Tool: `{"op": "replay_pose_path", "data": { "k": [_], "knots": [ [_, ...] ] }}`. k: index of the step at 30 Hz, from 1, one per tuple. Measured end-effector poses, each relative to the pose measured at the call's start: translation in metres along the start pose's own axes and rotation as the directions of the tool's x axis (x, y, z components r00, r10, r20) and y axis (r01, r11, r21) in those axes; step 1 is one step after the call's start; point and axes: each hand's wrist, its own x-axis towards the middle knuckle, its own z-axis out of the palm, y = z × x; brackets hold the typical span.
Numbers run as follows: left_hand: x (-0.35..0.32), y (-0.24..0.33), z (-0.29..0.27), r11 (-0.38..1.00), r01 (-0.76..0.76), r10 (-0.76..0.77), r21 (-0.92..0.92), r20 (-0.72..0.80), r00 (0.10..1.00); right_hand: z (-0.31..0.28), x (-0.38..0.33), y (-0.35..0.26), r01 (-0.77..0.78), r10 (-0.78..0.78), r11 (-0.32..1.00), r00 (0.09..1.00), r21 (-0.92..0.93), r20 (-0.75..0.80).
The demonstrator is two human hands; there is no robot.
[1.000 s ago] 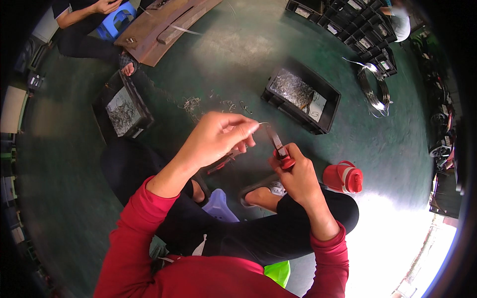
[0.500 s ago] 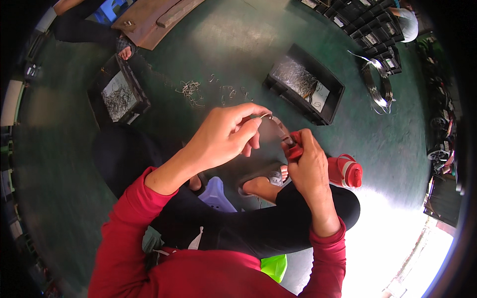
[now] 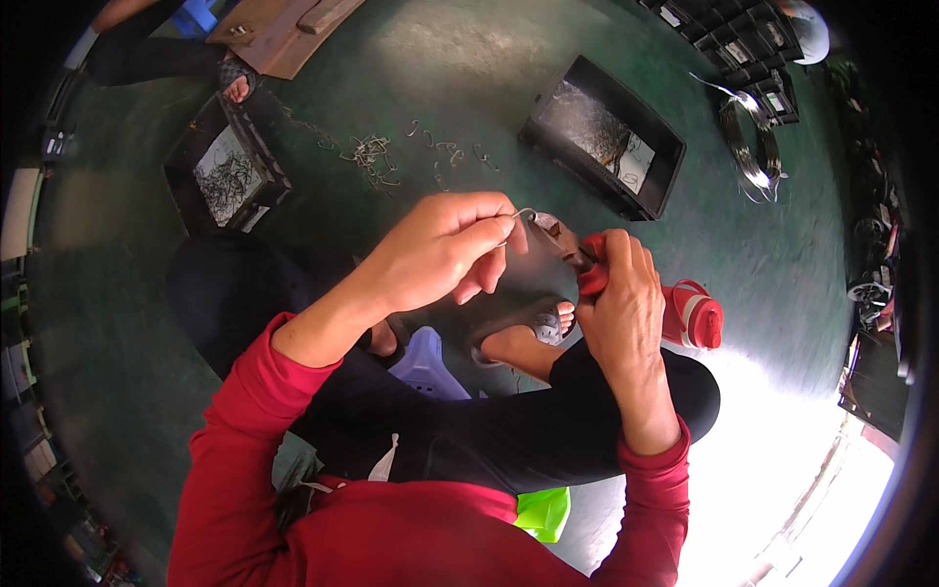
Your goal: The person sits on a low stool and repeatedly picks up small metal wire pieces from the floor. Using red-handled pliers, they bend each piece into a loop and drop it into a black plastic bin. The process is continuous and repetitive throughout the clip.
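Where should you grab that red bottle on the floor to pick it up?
Probably around the middle of the red bottle, coming from above. It seems to lie on its side on the green floor, beside the right hand, so its round body faces up and nothing covers it.

light: blown-out glare on floor [image 3: 782,470] at my lower right | rim: dark, bent | my hands: sharp

No real pkgs, signs or screens here. Only label-like bits: small white tags on the black bins [image 3: 729,44] stacked at floor's top right edge. Pale sheet, poss. paper, lies inside the black crate [image 3: 606,132], right end.
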Motion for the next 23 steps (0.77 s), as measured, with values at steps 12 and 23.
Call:
{"op": "replay_pose_path", "data": {
  "k": [12,23],
  "knots": [
    [0.007,-0.007,0.006,0.972,-0.099,0.113,0.212,-0.055,0.992,0.003,-0.001,0.013,-0.156,0.095,0.93,0.977,0.332,0.19],
    [0.026,-0.015,-0.002,0.952,-0.021,0.094,0.306,-0.229,0.969,-0.017,-0.001,0.027,-0.509,0.297,0.746,0.832,0.43,0.469]
  ]
}}
